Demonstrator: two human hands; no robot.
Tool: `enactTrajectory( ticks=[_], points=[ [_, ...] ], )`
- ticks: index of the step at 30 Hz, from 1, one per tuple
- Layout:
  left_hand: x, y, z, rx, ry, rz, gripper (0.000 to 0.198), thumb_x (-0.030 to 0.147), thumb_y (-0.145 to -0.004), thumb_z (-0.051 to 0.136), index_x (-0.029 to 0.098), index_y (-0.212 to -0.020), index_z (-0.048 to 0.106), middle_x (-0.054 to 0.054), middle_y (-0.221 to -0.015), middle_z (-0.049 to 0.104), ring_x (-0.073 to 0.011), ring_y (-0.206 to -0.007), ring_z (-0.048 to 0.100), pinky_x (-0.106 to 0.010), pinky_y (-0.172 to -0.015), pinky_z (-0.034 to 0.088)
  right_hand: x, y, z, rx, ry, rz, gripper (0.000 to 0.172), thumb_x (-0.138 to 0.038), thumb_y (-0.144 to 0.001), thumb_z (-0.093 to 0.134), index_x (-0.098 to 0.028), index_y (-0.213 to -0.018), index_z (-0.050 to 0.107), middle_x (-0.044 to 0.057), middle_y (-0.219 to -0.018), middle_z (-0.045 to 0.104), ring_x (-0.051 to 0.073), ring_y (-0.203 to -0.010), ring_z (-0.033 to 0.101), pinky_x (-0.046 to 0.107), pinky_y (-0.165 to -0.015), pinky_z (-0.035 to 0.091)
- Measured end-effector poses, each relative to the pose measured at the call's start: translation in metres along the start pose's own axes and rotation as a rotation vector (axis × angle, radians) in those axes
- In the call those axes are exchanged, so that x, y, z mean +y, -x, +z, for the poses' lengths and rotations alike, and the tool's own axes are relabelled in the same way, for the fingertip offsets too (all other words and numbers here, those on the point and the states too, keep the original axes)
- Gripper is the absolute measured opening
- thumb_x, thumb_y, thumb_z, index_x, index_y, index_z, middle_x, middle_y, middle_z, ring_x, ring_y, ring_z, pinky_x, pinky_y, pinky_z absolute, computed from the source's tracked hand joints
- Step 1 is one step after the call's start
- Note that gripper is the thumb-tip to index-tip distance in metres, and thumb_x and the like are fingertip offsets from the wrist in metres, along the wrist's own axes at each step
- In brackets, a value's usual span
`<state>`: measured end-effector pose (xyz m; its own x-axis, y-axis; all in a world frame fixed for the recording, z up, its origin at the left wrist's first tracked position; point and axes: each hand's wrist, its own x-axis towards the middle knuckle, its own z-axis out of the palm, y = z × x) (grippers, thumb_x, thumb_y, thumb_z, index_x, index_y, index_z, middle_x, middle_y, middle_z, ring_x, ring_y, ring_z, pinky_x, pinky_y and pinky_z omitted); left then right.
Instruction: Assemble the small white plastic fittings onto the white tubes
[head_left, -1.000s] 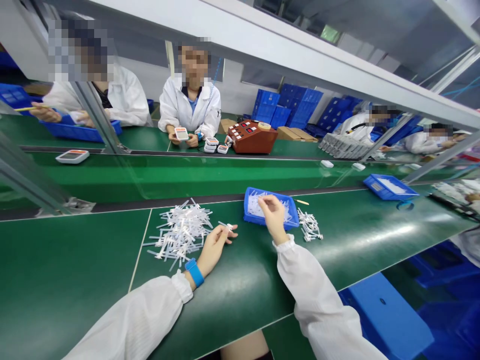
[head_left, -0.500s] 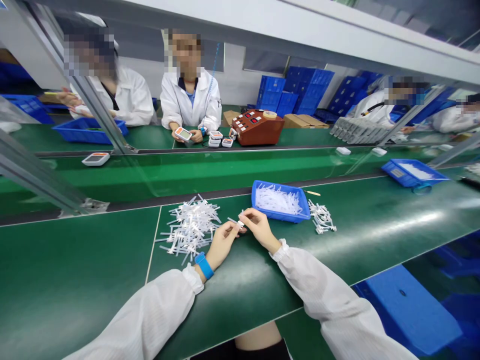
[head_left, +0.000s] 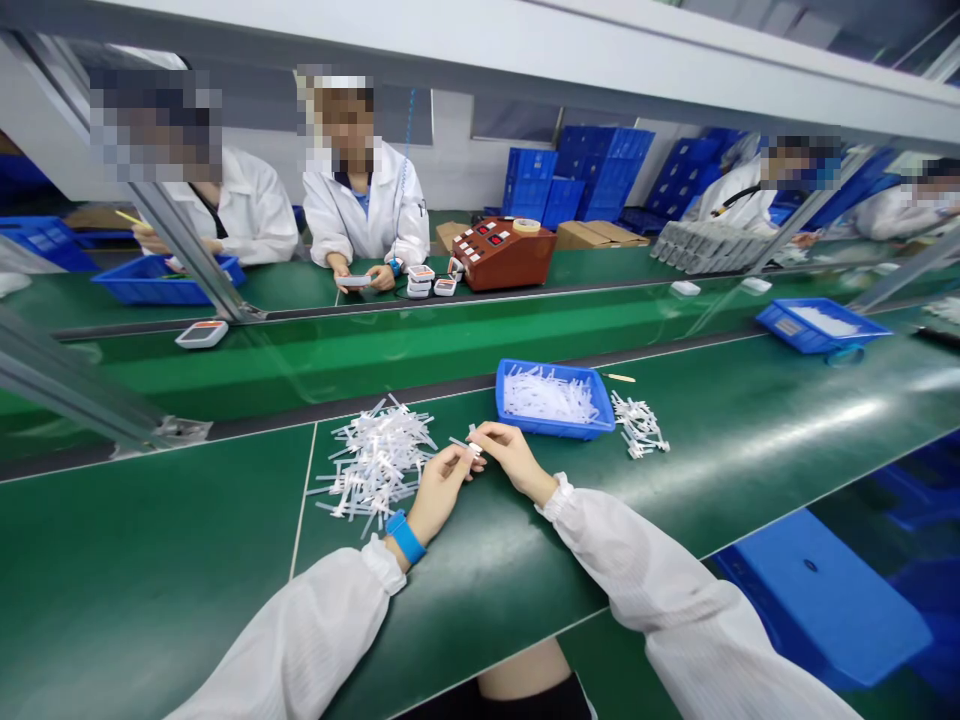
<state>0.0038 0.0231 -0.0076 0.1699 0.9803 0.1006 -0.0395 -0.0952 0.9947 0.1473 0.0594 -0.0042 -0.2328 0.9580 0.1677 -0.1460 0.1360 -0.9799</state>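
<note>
My left hand (head_left: 442, 485), with a blue wristband, is closed on a small white plastic piece (head_left: 475, 450) with thin translucent tubes sticking out. My right hand (head_left: 512, 455) meets it fingertip to fingertip, pinching a short translucent tube (head_left: 472, 430) at the same piece. Whether tube and piece are joined is hidden by the fingers. Left of my hands lies a heap of white pieces with tubes (head_left: 382, 455). Just beyond my right hand stands a blue tray (head_left: 551, 428) of loose translucent tubes. A smaller pile of white parts (head_left: 637, 425) lies to its right.
A green conveyor belt (head_left: 420, 340) runs behind the worktable (head_left: 187, 540), carrying a white-and-orange device (head_left: 202, 334). Metal posts rise at the left and right. Across the belt, co-workers in white coats sit near a brown tester box (head_left: 502, 255). A blue stool (head_left: 825, 600) stands at lower right.
My view has shifted slightly. My hands stay together at the small white piece, with the fingers slightly adjusted. The device on the belt has moved right; a co-worker opposite has lowered a device.
</note>
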Motion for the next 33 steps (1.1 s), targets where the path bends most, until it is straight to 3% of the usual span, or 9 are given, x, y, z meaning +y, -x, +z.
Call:
enactTrajectory(
  ticks=[6, 11, 14, 33],
  points=[
    [0.0012, -0.0004, 0.0005, -0.018, 0.029, -0.027, 0.029, 0.043, -0.088, 0.054, 0.016, -0.084, 0.064, -0.005, -0.08, 0.068, -0.0157, -0.071, 0.062, -0.026, -0.063, 0.048, 0.0005, 0.0011, 0.0001, 0.024, -0.059, 0.013, 0.025, -0.041, -0.076, 0.07, -0.017, -0.069, 0.064, -0.002, -0.067, 0.058, 0.011, -0.061, 0.052, 0.024, -0.061, 0.042],
    [-0.0012, -0.0009, 0.001, 0.006, 0.067, -0.041, 0.029, 0.044, -0.085, 0.056, 0.016, -0.088, 0.063, -0.007, -0.091, 0.067, -0.0198, -0.082, 0.065, -0.028, -0.066, 0.052, -0.0012, 0.0, -0.0003, 0.054, -0.068, 0.007, 0.025, -0.04, -0.074, 0.072, -0.017, -0.069, 0.065, -0.002, -0.068, 0.057, 0.011, -0.063, 0.053, 0.024, -0.064, 0.043],
    [-0.0027, -0.0015, 0.001, 0.007, 0.068, -0.04, 0.029, 0.044, -0.085, 0.057, 0.016, -0.089, 0.063, -0.006, -0.087, 0.066, -0.0209, -0.085, 0.066, -0.029, -0.068, 0.053, -0.0005, -0.0004, -0.0007, 0.048, -0.069, -0.001, 0.026, -0.04, -0.075, 0.071, -0.016, -0.069, 0.066, -0.001, -0.069, 0.058, 0.012, -0.065, 0.054, 0.025, -0.066, 0.043],
    [-0.0009, -0.0017, 0.0005, 0.023, 0.041, -0.011, 0.029, 0.043, -0.085, 0.058, 0.016, -0.086, 0.066, -0.004, -0.076, 0.067, -0.0151, -0.067, 0.062, -0.025, -0.064, 0.048, -0.0012, 0.0007, 0.0012, -0.006, -0.142, 0.035, 0.027, -0.04, -0.073, 0.073, -0.016, -0.073, 0.063, -0.001, -0.071, 0.056, 0.011, -0.063, 0.052, 0.024, -0.063, 0.043]
  ],
)
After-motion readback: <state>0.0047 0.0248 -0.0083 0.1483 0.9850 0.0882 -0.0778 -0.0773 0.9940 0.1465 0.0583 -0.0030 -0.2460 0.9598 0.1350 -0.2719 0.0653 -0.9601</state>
